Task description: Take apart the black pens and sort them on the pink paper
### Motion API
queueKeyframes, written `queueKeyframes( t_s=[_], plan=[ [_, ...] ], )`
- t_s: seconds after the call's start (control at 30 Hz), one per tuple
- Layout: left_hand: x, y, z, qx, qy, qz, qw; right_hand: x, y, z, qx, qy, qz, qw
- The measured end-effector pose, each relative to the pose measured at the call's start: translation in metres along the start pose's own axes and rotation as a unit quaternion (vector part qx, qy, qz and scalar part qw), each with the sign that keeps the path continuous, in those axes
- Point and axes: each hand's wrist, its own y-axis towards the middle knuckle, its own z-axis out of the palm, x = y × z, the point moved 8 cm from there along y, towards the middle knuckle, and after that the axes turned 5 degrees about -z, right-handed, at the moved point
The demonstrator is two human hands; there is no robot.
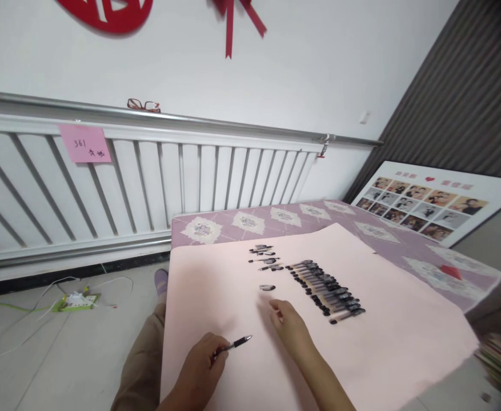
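Note:
My left hand (205,359) is closed around an uncapped black pen (238,343), its tip pointing right. My right hand (287,322) hovers over the pink sheet (207,297) with fingers loosely curved and apart, nothing visible in them. Just beyond its fingertips lies a dark pen cap (267,287). Farther back are several loose pens and caps (267,260). To the right, many capped pens (329,288) lie side by side in a slanting row.
The pink sheet covers part of a table with a purple patterned cloth (267,222). A white radiator (216,171) stands behind, with glasses (144,105) on the pipe above. A photo board (430,200) leans at right. A power strip (76,301) lies on the floor.

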Motion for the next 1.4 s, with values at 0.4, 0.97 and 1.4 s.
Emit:
queueKeyframes(
  t_s=[0.4, 0.97, 1.4],
  plan=[
    [0.013, 0.000, 0.009, -0.024, 0.025, 0.036, 0.999, -0.017, 0.072, 0.025, 0.065, -0.116, 0.014, 0.991],
    [0.007, -0.005, 0.005, -0.023, 0.004, 0.010, 1.000, 0.015, -0.029, 0.018, 0.053, 0.417, 0.129, 0.898],
    [0.008, -0.008, 0.008, -0.027, 0.022, 0.016, 0.999, 0.032, -0.046, 0.033, 0.108, 0.471, 0.142, 0.864]
  ],
)
